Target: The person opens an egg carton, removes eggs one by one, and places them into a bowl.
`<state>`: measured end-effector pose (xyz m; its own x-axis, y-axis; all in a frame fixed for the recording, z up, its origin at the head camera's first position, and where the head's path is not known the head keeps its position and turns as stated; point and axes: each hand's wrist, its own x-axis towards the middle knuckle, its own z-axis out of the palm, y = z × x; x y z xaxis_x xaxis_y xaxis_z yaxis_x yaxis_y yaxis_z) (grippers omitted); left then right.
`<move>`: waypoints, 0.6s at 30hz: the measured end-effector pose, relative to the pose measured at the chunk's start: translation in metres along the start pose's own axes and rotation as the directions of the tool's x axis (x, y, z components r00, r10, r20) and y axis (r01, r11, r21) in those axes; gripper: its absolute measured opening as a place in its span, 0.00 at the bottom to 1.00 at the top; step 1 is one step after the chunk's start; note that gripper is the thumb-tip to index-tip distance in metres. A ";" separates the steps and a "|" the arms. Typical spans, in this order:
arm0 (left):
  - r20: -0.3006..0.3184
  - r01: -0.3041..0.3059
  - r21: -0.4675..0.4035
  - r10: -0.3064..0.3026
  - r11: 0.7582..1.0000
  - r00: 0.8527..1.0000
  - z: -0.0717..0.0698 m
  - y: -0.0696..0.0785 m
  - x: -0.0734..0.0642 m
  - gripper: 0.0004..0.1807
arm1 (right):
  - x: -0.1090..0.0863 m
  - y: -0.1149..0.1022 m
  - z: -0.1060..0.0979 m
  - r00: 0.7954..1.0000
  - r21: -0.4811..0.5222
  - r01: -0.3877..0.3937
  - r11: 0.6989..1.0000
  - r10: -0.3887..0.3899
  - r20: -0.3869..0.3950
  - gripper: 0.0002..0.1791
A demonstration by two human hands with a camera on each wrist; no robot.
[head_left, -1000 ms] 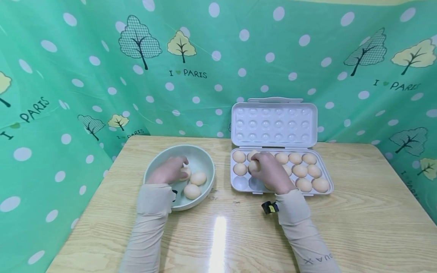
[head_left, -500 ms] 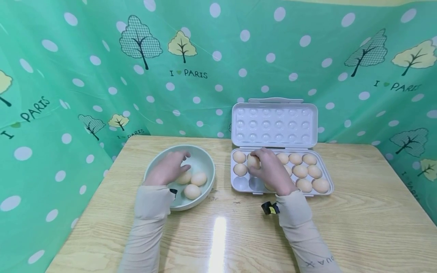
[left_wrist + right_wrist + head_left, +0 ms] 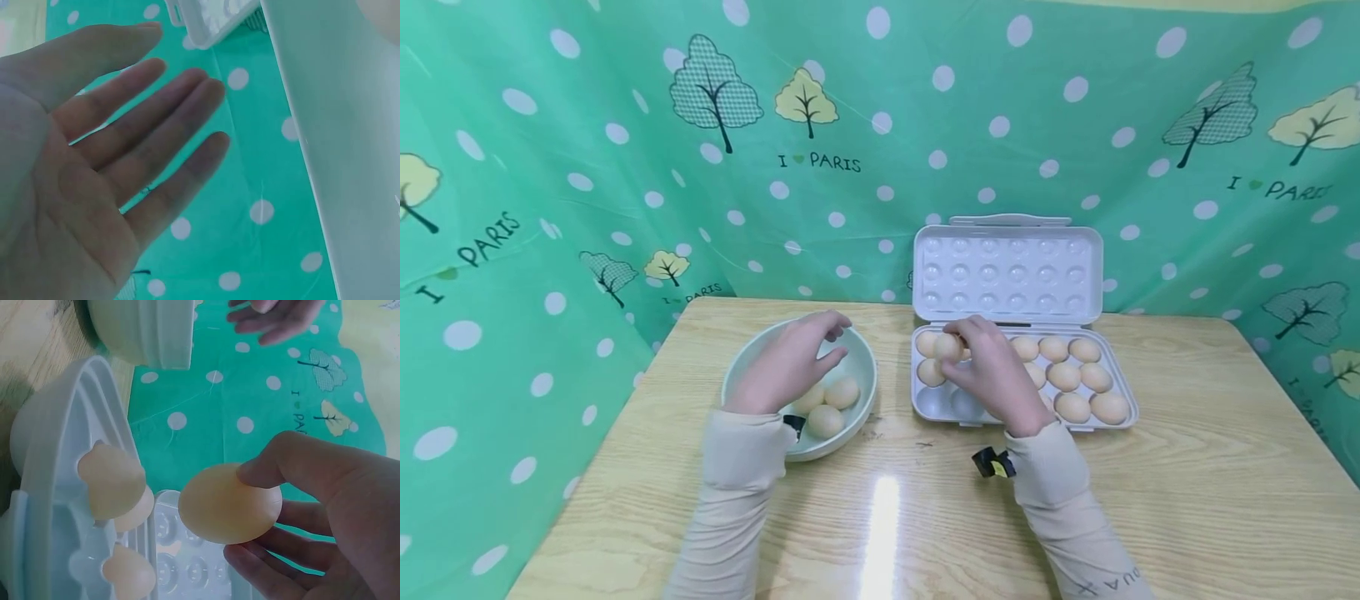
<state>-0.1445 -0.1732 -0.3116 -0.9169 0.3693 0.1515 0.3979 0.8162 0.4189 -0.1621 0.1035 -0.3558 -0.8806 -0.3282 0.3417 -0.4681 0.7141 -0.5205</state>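
Observation:
My right hand (image 3: 996,371) pinches an egg (image 3: 947,347) between thumb and fingers, above the left part of the egg carton (image 3: 934,406). The right wrist view shows that same egg (image 3: 228,503) apart from the carton. Rows of pale brown eggs (image 3: 1064,377) fill much of the carton, and bare hollows lie at its front left. Over the pale green bowl (image 3: 861,358) is my left hand (image 3: 786,362), its fingers parted and holding nothing, as the left wrist view also shows. Several eggs (image 3: 826,422) lie in the bowl, some perhaps hidden by that hand.
The carton's lid (image 3: 1007,271) stands raised at the back, near a green dotted curtain (image 3: 880,100). Another curtain side closes in on the left. Bowl and carton share a wooden table (image 3: 955,517), with a gap between them.
My left hand has let go of an egg in the bowl and risen with fingers spread. My right hand has lifted its egg higher and slightly left out of the carton.

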 end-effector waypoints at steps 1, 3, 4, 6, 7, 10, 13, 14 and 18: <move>-0.008 -0.013 -0.003 0.013 1.000 1.000 0.001 0.003 0.001 0.18 | 0.000 -0.001 0.000 1.000 0.003 0.005 1.000 -0.005 -0.002 0.21; -0.012 -0.035 -0.014 0.035 0.999 0.999 0.003 0.008 0.003 0.18 | 0.000 -0.003 -0.001 1.000 0.000 0.013 1.000 -0.013 -0.007 0.22; -0.013 -0.045 -0.018 0.045 0.999 0.999 0.003 0.011 0.004 0.17 | 0.000 -0.004 -0.001 1.000 -0.001 0.016 1.000 -0.016 -0.010 0.22; -0.015 -0.068 -0.027 0.068 0.997 0.998 0.006 0.015 0.005 0.17 | -0.001 -0.007 -0.002 1.000 -0.003 0.023 1.000 -0.023 -0.016 0.23; -0.017 -0.078 -0.027 0.078 0.997 0.997 0.007 0.017 0.005 0.17 | -0.001 -0.008 -0.002 0.999 -0.002 0.026 1.000 -0.026 -0.020 0.23; -0.028 -0.111 -0.017 0.110 0.994 0.993 0.010 0.022 0.006 0.17 | -0.002 -0.013 -0.001 0.999 0.011 0.039 0.999 -0.039 -0.022 0.23; -0.044 -0.142 -0.008 0.142 0.990 0.989 0.013 0.026 0.007 0.17 | -0.002 -0.018 0.001 0.998 0.026 0.063 0.998 -0.063 -0.017 0.22; -0.046 -0.149 -0.005 0.149 0.989 0.988 0.014 0.028 0.007 0.17 | -0.002 -0.020 0.001 0.997 0.031 0.076 0.997 -0.075 -0.017 0.21; -0.033 -0.160 -0.004 0.160 0.987 0.987 0.018 0.031 0.008 0.20 | -0.003 -0.026 0.004 0.991 0.030 0.130 0.991 -0.129 -0.032 0.20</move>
<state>-0.1388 -0.1369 -0.3130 -0.8419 0.4802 0.2464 0.5397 0.7446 0.3929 -0.1477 0.0836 -0.3461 -0.8103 -0.3972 0.4308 -0.5802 0.6469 -0.4949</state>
